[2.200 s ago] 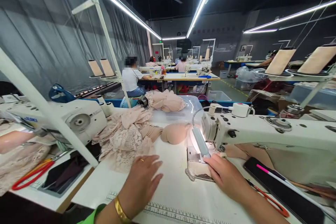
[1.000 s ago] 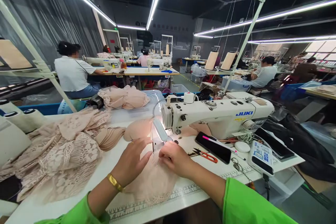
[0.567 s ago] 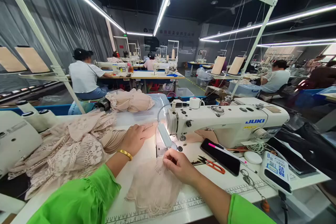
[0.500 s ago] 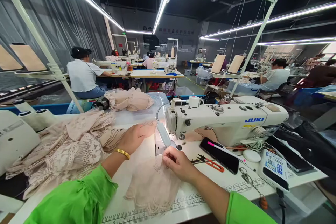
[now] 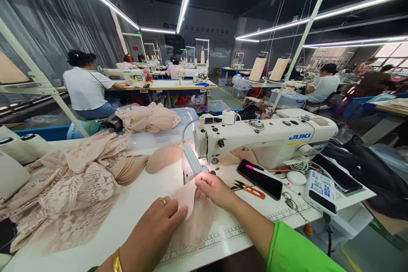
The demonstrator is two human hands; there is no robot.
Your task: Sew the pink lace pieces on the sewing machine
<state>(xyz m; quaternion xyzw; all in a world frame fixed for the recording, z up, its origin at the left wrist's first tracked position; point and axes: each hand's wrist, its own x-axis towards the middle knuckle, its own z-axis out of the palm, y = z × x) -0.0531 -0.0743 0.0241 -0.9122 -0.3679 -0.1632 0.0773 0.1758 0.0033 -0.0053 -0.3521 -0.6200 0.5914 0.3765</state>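
My left hand point(image 5: 156, 227), with a gold ring and bracelet, holds a smooth beige piece point(image 5: 185, 195) between thumb and fingers. My right hand point(image 5: 213, 188) pinches the upper right end of that piece, just in front of the sewing machine's lit needle area. Sheer beige lace point(image 5: 194, 229) hangs below my right hand over the table's ruler strip. The white sewing machine point(image 5: 267, 136) stands behind my hands, its small lamp point(image 5: 191, 159) close above my right fingertips. A fanned stack of beige pieces point(image 5: 130, 169) lies to the left.
A lace heap point(image 5: 76, 178) covers the table's left side. Orange-handled snips point(image 5: 253, 190), a phone point(image 5: 259, 179), a pen and a white power bank point(image 5: 321, 191) lie right. A clear bin point(image 5: 188, 119) stands behind. Several people sit at machines farther off.
My left hand has come back from the stack toward me and now holds a smooth beige piece at my right hand. The view has shifted somewhat to the right.
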